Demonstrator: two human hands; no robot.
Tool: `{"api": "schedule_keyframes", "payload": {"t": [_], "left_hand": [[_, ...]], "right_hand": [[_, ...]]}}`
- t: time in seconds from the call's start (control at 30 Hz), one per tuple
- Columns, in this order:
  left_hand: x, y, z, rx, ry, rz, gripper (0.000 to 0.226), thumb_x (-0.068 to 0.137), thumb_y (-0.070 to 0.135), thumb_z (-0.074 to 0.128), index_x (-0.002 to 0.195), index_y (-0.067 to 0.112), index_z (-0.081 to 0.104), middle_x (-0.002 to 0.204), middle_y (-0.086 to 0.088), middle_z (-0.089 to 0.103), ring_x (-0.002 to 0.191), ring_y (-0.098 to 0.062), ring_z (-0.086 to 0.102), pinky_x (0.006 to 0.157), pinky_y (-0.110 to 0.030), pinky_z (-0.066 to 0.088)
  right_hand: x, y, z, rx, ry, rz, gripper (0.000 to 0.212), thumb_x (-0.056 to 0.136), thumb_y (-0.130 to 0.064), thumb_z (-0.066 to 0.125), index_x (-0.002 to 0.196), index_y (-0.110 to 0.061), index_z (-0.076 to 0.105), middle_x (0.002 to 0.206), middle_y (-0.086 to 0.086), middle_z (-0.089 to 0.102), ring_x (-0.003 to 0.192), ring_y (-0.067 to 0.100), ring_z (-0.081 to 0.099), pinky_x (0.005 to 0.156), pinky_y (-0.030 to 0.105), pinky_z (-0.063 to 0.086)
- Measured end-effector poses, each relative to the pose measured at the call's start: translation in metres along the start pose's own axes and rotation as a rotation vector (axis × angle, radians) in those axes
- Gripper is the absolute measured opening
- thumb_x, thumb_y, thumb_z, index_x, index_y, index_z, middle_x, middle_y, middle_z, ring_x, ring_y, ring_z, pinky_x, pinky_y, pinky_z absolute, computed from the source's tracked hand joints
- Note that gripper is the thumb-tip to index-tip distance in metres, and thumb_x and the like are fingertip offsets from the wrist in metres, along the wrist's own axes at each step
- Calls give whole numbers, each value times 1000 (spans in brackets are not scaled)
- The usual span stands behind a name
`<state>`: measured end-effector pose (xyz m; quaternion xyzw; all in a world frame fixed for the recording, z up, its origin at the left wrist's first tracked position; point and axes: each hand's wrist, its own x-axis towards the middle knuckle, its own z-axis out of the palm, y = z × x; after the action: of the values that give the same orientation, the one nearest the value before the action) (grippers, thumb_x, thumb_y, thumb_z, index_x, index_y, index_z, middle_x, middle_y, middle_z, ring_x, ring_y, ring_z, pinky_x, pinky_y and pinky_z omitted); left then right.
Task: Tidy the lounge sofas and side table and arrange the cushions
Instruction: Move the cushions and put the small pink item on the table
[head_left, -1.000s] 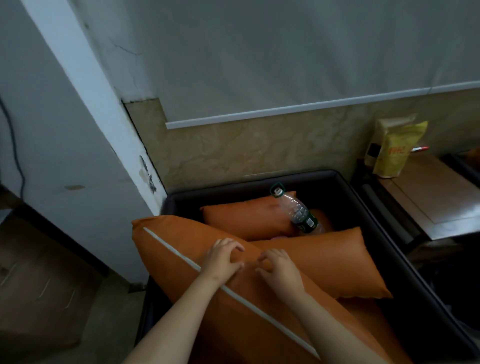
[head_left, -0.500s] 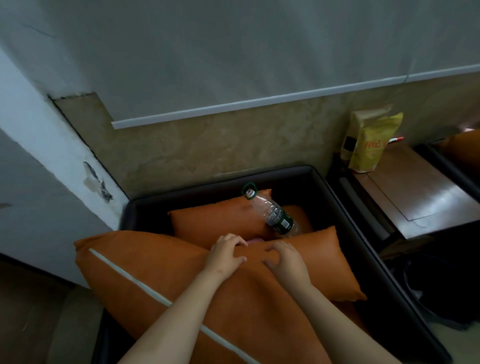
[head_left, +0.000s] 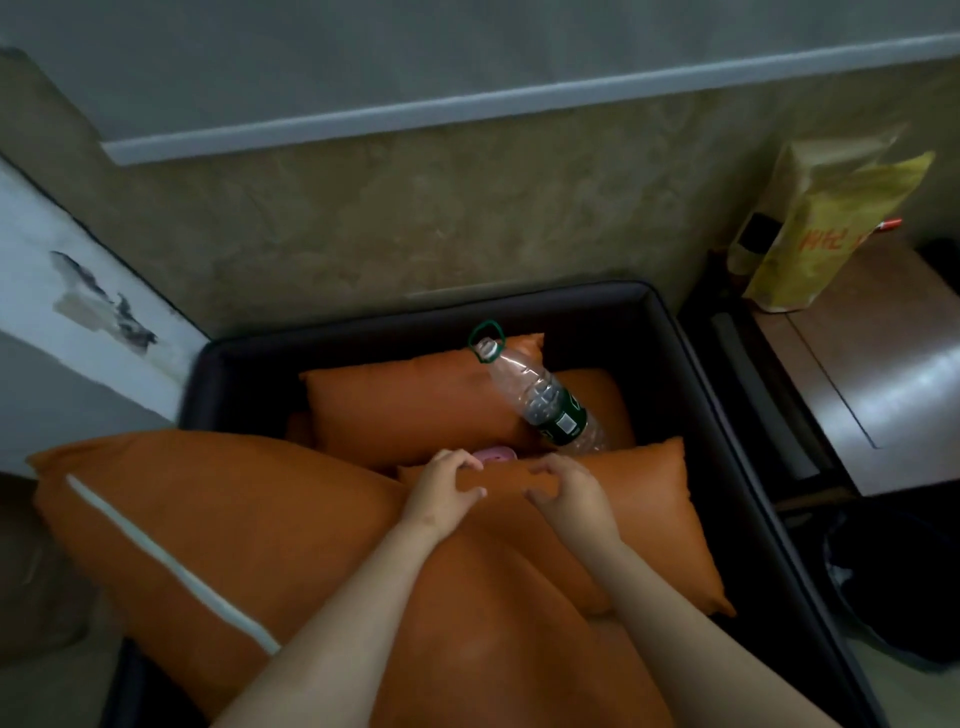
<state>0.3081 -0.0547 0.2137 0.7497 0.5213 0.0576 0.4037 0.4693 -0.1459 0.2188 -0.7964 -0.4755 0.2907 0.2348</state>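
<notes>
Both hands, left (head_left: 441, 493) and right (head_left: 571, 496), keep a clenched grip on the far edge of the striped cushion (head_left: 260, 530), which has slid left since a second ago and now overhangs the sofa's (head_left: 670, 332) left arm. It overlaps a smaller cushion (head_left: 654, 509) by the right arm. A pink object (head_left: 497, 455) now shows more plainly beyond the fingers. The bottle (head_left: 545, 405) still lies on the back cushion (head_left: 405, 405).

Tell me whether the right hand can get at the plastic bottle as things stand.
Probably yes. The plastic bottle lies uncovered on the back cushion just beyond the right hand, nothing between them. That hand grips the large cushion, though, so it must let go first.
</notes>
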Motion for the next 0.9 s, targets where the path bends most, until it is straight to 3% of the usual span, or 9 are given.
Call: {"api": "schedule_keyframes", "payload": {"t": [0.2, 0.53, 0.9], "left_hand": [[37, -19, 25, -87, 6, -81, 22, 82, 9, 73, 102, 12, 65, 109, -3, 55, 103, -17, 56, 88, -21, 41], [99, -68, 53, -194, 95, -200, 20, 80, 7, 75, 95, 11, 63, 108, -6, 60, 93, -13, 57, 80, -23, 42], [144, -101, 81, -148, 26, -252, 21, 84, 17, 74, 101, 13, 63, 112, -5, 60, 102, -20, 59, 92, -36, 49]], "right_hand": [[34, 21, 23, 11, -69, 25, 26, 87, -23, 70, 111, -17, 64, 115, 1, 62, 109, 18, 56, 85, 26, 42], [108, 36, 74, 20, -119, 77, 27, 87, -20, 66, 114, -16, 62, 113, 2, 64, 102, 20, 60, 86, 34, 49], [157, 64, 108, -197, -244, 184, 31, 87, -35, 68, 112, -17, 64, 112, 4, 67, 102, 23, 62, 84, 34, 52]]}}
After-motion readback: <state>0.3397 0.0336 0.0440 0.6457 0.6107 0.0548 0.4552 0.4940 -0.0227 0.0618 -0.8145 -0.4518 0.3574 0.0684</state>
